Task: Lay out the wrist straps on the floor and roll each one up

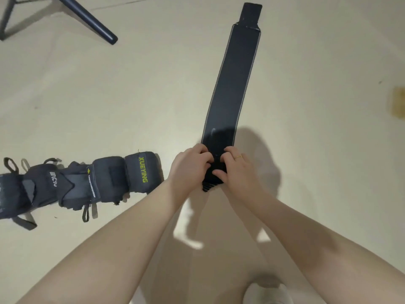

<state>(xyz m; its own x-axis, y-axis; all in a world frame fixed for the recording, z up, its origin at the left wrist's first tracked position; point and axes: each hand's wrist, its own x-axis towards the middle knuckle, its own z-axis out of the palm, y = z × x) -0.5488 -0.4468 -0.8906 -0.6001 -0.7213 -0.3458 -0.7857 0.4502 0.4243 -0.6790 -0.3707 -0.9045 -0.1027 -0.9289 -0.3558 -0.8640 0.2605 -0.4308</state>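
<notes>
Nearest the camera, at the bottom edge of the head view, a pale shoe [266,291] shows blurred between two bare forearms that reach forward and meet over the floor [109,95].

Both hands work at the near end of a long black wrist strap [232,84]. That strap lies flat on the cream floor and runs away from the person to a narrower black tab [252,15] at its far end; thin grey edging lines both long sides. Its near end is folded or rolled up into a small ribbed bundle, part of which pokes out below the hands.

Left hand [189,164]: fingers curled over the left side of the bundle, pinching it against the strap. Right hand [237,170]: fingers curled round the right side of the same bundle, thumb tucked under it, a gold ring [238,156] on one finger. How many turns the bundle has I cannot tell, since the hands cover most of it.

To the left, well apart from the flat strap, a row of rolled straps [72,185] sits side by side on the floor, dark with grey loops sticking out; the nearest one [141,172] bears "XUEYING" in yellow-green letters.

At top left stand dark furniture legs [92,20], and a yellowish stain [398,104] marks the floor at the right edge.
</notes>
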